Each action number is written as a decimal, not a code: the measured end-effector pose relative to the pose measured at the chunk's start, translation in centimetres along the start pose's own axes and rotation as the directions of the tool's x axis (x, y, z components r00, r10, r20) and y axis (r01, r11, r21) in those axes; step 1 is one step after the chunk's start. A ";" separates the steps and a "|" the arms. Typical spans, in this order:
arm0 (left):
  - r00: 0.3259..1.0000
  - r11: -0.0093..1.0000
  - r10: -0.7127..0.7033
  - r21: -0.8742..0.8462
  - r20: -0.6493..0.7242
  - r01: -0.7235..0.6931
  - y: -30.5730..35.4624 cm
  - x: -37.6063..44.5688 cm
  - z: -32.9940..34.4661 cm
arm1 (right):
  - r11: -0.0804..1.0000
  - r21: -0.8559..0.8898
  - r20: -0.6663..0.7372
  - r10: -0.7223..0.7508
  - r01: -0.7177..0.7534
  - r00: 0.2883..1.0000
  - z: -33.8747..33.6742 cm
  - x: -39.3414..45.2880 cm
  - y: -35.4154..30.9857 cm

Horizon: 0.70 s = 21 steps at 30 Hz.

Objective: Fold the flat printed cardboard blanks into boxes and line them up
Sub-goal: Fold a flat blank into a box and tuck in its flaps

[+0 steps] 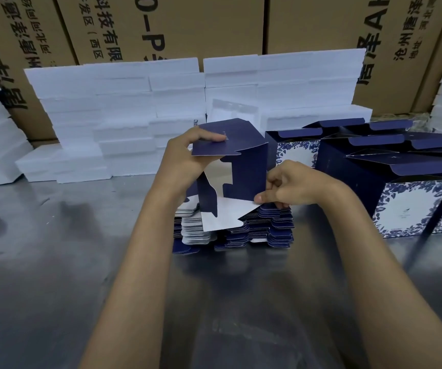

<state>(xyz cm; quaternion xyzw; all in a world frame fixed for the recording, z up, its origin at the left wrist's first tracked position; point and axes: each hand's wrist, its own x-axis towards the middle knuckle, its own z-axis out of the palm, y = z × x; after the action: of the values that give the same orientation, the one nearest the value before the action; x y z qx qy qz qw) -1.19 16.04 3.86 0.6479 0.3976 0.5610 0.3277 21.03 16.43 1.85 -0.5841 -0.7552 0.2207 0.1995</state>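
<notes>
Both hands are up over the middle of the grey tabletop (54, 262), working one half-folded navy blank (246, 166) held above the stack of flat blanks (267, 230). The left hand (182, 161) grips the blank's left side, fingers curled behind it and the thumb pressing down on an upper flap that tips toward the camera. The right hand (291, 186) pinches the lower right edge, thumb and fingertips closed on the white inner flap that juts out at the bottom. The blank stands roughly upright and partly opened, with white inside faces showing between the navy panels.

Just right of it, finished boxes (414, 209) stand side by side on the tabletop, navy sides with blue floral fronts, top flaps open. Behind the action, white foam blocks (124, 107) are piled in rows, more at the far left and right edges. Big brown cartons (193, 25) with black printed lettering stand behind them.
</notes>
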 end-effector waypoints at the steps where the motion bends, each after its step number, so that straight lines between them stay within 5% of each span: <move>1: 1.000 1.000 -0.006 -0.005 0.003 0.006 0.0 0.0 -0.1 | 1.000 -0.002 0.019 0.003 -0.003 1.000 -0.2 -0.1 -0.2; 7: 0.999 0.999 -0.022 -0.027 0.025 0.023 -0.1 0.1 -0.5 | 0.993 0.057 -0.105 -0.095 0.102 0.990 -1.7 -0.8 -1.1; 12: 0.998 1.000 -0.020 -0.014 0.058 0.021 0.0 -0.1 -0.5 | 0.998 0.050 -0.025 -0.042 0.043 0.999 -1.4 -1.0 -1.1; 21: 0.998 0.998 -0.052 -0.033 0.048 0.054 0.0 0.0 -0.9 | 0.997 -0.046 -0.094 -0.059 0.054 0.994 -1.2 -1.1 -1.6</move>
<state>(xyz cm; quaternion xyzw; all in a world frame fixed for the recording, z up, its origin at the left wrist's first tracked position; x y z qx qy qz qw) -2.03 16.00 4.01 0.6445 0.3972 0.5435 0.3626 20.71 15.18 3.70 -0.5766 -0.7657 0.1702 0.2287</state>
